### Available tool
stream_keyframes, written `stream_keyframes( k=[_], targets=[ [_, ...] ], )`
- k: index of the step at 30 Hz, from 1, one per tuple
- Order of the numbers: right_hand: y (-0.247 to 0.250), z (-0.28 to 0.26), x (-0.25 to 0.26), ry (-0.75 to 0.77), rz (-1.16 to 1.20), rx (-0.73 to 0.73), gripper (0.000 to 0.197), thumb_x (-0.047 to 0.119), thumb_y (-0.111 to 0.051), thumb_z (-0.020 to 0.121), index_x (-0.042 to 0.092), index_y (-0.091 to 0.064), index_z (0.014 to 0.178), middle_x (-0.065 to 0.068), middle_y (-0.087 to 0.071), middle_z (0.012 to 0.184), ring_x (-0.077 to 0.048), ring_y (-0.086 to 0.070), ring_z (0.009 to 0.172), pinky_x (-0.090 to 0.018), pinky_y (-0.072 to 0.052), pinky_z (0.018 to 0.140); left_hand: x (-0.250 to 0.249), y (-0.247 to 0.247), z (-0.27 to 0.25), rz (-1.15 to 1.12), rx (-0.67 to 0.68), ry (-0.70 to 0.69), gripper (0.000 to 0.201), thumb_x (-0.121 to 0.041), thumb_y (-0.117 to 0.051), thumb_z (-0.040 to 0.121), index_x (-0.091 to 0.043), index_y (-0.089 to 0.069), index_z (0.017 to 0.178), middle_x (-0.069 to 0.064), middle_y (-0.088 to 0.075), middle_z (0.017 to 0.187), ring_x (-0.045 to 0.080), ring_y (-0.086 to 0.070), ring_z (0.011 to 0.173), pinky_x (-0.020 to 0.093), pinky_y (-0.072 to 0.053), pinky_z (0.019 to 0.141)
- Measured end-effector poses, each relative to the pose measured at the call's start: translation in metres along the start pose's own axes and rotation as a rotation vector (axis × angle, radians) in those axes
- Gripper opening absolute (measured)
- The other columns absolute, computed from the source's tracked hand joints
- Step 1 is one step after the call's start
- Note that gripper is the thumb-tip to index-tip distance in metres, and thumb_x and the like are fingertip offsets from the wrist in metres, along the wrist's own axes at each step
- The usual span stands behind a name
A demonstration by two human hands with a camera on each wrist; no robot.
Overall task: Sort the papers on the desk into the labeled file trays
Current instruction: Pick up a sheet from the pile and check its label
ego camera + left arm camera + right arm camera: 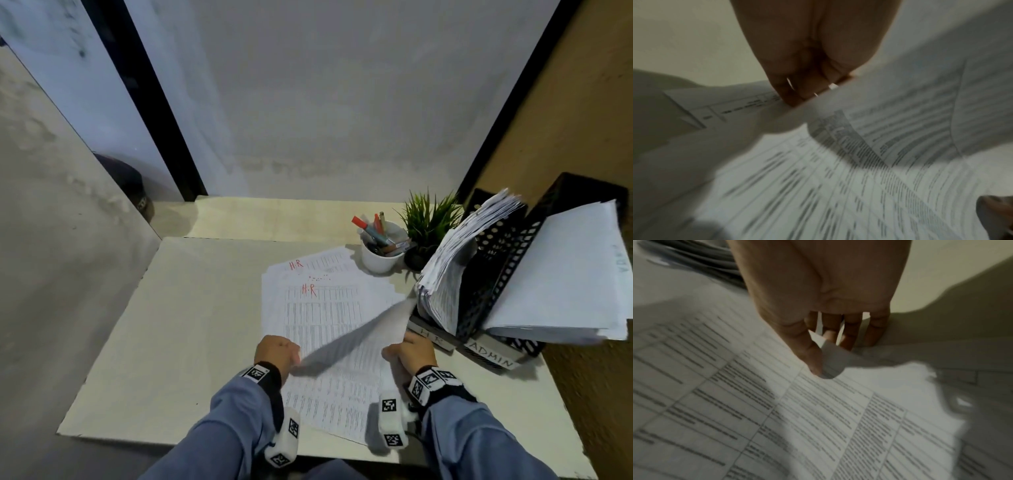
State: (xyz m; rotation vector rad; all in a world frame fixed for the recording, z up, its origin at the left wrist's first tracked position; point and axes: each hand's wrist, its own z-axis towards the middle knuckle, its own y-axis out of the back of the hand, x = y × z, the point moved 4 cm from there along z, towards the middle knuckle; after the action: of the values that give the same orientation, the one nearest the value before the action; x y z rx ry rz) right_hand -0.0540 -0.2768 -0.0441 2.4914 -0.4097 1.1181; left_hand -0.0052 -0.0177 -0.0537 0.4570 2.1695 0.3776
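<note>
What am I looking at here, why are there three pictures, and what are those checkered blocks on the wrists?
There is no machine here: a person at a desk wears three cameras. The wide picture comes from one on the head, looking down. The other two come from cameras strapped to the wrists, looking along each hand; the checkered blocks are probably those camera mounts.

On the desk lie printed papers, some marked "H.R" in red. At the right stand black file trays labeled HR and ADMIN, both already holding sheets. Behind are a white cup of pens and a small green plant.

The left hand and right hand each grip an edge of one lifted sheet. In the right wrist picture the fingers pinch its curled corner. The sheet is blurred, so its marking is unreadable.
</note>
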Motion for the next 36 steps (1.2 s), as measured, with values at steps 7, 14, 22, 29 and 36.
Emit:
stream_keyframes(
  k=[7,14,22,29,36],
  targets=[
    [-0.013,-0.011,-0.005,0.024,0.069,0.003,0.028,-0.031,-0.052,0.064,-0.008,-0.062,0.078,-0.008,-0.059,0.069,-0.029,-0.058,0.076,-0.021,-0.049,0.051,-0.005,0.007,0.006,0.074,-0.184,0.054,0.034,-0.008,-0.052,0.089,0.001,-0.047,0.122,0.021,-0.052,0.125,0.037,-0.052,0.113,0.037,-0.041,0.093],
    [-0.006,-0.008,-0.006,0.033,0.040,0.015,0.026,-0.030,-0.055,0.064,-0.008,-0.062,0.077,-0.007,-0.058,0.069,-0.022,-0.052,0.066,-0.013,-0.044,0.037,-0.010,0.018,0.005,0.117,-0.248,-0.104,0.005,-0.007,-0.057,0.079,-0.011,-0.059,0.079,0.007,-0.061,0.080,0.025,-0.055,0.071,0.025,-0.039,0.063],
    [-0.014,0.000,-0.007,0.097,-0.114,0.070,0.028,-0.015,-0.062,0.064,0.013,-0.063,0.067,-0.003,-0.056,0.066,-0.017,-0.051,0.065,-0.015,-0.044,0.054,-0.001,0.031,-0.003,-0.170,-0.184,-0.213,0.030,0.002,-0.047,0.092,-0.007,-0.071,0.106,-0.004,-0.060,0.110,0.014,-0.055,0.102,0.020,-0.039,0.094],
    [-0.011,-0.007,0.005,0.100,-0.043,0.014,0.022,-0.022,-0.053,0.073,-0.003,-0.061,0.065,-0.011,-0.058,0.068,-0.025,-0.055,0.068,-0.018,-0.046,0.049,0.005,0.022,0.001,-0.488,-0.043,-0.053,0.044,0.021,-0.035,0.070,-0.004,-0.057,0.041,0.015,-0.074,0.077,0.029,-0.066,0.085,0.032,-0.046,0.089],
    [-0.031,-0.019,0.033,0.133,0.386,0.028,0.050,-0.018,-0.053,0.077,0.011,-0.046,0.118,-0.017,-0.055,0.109,-0.027,-0.060,0.092,-0.038,-0.052,0.080,-0.030,0.026,-0.028,-0.810,0.002,-0.025,0.033,-0.022,-0.042,0.097,-0.011,-0.059,0.071,0.007,-0.058,0.067,0.022,-0.050,0.066,0.027,-0.039,0.057]
  ],
)
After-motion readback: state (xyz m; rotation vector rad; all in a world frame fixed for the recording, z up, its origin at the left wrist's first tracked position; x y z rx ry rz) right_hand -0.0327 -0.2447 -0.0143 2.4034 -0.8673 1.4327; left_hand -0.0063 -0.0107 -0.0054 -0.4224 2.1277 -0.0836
